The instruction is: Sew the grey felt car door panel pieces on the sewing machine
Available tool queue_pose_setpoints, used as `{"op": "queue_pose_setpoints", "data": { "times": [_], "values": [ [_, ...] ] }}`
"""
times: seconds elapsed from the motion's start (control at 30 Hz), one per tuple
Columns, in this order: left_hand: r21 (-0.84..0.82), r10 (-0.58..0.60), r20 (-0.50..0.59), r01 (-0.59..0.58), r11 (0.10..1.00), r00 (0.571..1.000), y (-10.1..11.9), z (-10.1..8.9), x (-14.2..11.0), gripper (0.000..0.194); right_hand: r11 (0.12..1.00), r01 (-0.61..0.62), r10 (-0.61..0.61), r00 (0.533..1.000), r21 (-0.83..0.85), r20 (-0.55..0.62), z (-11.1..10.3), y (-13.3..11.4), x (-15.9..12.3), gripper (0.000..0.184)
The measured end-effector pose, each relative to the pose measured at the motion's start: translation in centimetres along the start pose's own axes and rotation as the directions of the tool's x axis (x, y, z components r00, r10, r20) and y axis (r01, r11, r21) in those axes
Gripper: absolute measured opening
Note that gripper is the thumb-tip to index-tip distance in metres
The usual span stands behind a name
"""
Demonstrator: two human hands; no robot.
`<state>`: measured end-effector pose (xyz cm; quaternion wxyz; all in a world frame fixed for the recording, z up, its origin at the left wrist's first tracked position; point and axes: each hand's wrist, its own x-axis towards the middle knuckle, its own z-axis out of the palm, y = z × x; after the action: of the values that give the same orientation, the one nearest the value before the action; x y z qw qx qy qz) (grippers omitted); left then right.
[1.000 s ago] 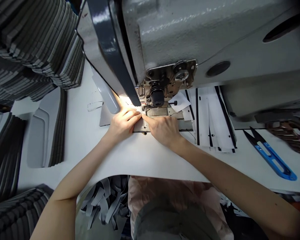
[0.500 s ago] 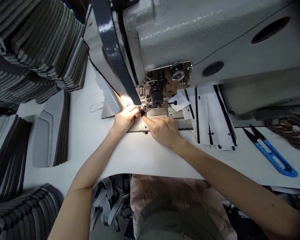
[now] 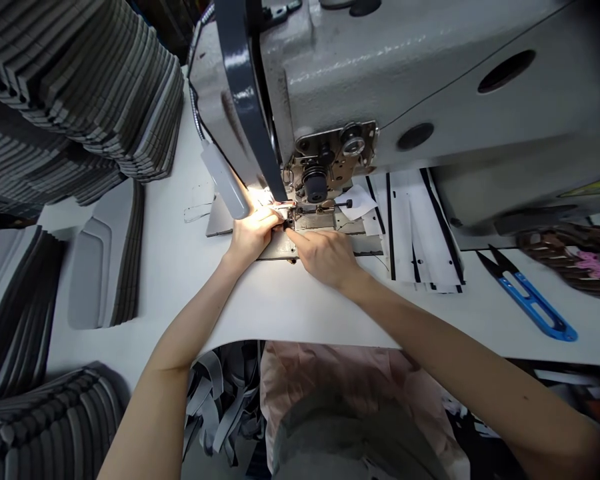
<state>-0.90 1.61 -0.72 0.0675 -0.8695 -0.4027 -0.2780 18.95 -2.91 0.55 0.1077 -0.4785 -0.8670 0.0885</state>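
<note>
Both of my hands are at the needle area of a grey sewing machine (image 3: pixel 350 87), under a bright lamp (image 3: pixel 225 180). My left hand (image 3: pixel 253 235) is closed at the left of the presser foot (image 3: pixel 291 212), with its fingertips pinched together. My right hand (image 3: pixel 327 257) lies on the metal bed plate (image 3: pixel 280 249), its index finger reaching to the foot and the other fingers curled under. Between the fingertips sits a tiny dark piece (image 3: pixel 287 227), too small and too covered to name. Both thumbs are mostly hidden.
Tall stacks of grey padded panels (image 3: pixel 115 80) stand at the left, with more panels (image 3: pixel 87 273) nearer. White strips with black edges (image 3: pixel 405 227) lie right of the needle. Blue thread snips (image 3: pixel 530 297) rest farther right. Grey strips (image 3: pixel 220 400) hang below the table edge.
The whole view has shifted slightly, so more of the machine's top shows. My hands stay at the presser foot, with little visible movement against it.
</note>
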Motion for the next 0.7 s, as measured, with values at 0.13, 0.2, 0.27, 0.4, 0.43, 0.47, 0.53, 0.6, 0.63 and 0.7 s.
{"op": "queue_pose_setpoints", "data": {
  "times": [0.13, 0.2, 0.27, 0.4, 0.43, 0.47, 0.53, 0.6, 0.63, 0.7],
  "values": [
    [-0.005, -0.050, 0.036, 0.050, 0.999, 0.998, -0.3, 0.5, -0.1, 0.029, 1.000, -0.001, 0.001, 1.000, -0.005, 0.003, 0.0, 0.0, 0.0, 0.042],
    [0.011, -0.072, 0.029, 0.072, 0.997, 0.997, -0.2, 0.7, -0.3, 0.029, 1.000, 0.002, -0.002, 1.000, -0.014, 0.004, 0.1, -0.1, -0.3, 0.044],
    [0.037, -0.098, 0.005, 0.098, 0.995, 0.995, -0.1, 0.7, -0.5, 0.028, 1.000, 0.020, -0.020, 1.000, -0.021, 0.017, 0.0, -0.4, -1.0, 0.046],
    [0.173, -0.204, -0.102, 0.219, 0.960, 0.974, -0.6, 0.1, -0.7, 0.030, 0.996, 0.086, -0.085, 0.995, -0.026, 0.055, -0.2, -1.7, -3.6, 0.051],
    [0.196, -0.215, -0.129, 0.237, 0.951, 0.968, -0.8, -0.2, -0.5, 0.031, 0.995, 0.096, -0.095, 0.994, -0.021, 0.055, -0.3, -2.1, -4.4, 0.051],
    [0.219, -0.220, -0.134, 0.245, 0.944, 0.966, -0.9, -0.6, -0.4, 0.033, 0.995, 0.101, -0.101, 0.994, -0.009, 0.053, -0.4, -2.4, -5.2, 0.050],
    [0.309, -0.264, -0.038, 0.262, 0.914, 0.964, -0.7, -1.8, 0.1, 0.035, 0.994, 0.096, -0.098, 0.994, 0.057, 0.040, -0.8, -2.8, -6.8, 0.043],
    [0.433, -0.352, 0.124, 0.269, 0.860, 0.928, 0.5, -3.5, 0.6, 0.038, 0.982, 0.056, -0.060, 0.998, 0.181, 0.016, -1.4, -2.8, -8.6, 0.036],
    [0.479, -0.388, 0.198, 0.256, 0.840, 0.900, 1.5, -4.6, 0.8, 0.038, 0.966, 0.026, -0.027, 1.000, 0.257, -0.002, -1.7, -2.7, -9.6, 0.034],
    [0.484, -0.385, 0.318, 0.200, 0.852, 0.867, 3.7, -7.0, 0.7, 0.031, 0.910, -0.038, 0.062, 0.997, 0.413, -0.043, -2.1, -2.6, -11.7, 0.034]
  ]
}}
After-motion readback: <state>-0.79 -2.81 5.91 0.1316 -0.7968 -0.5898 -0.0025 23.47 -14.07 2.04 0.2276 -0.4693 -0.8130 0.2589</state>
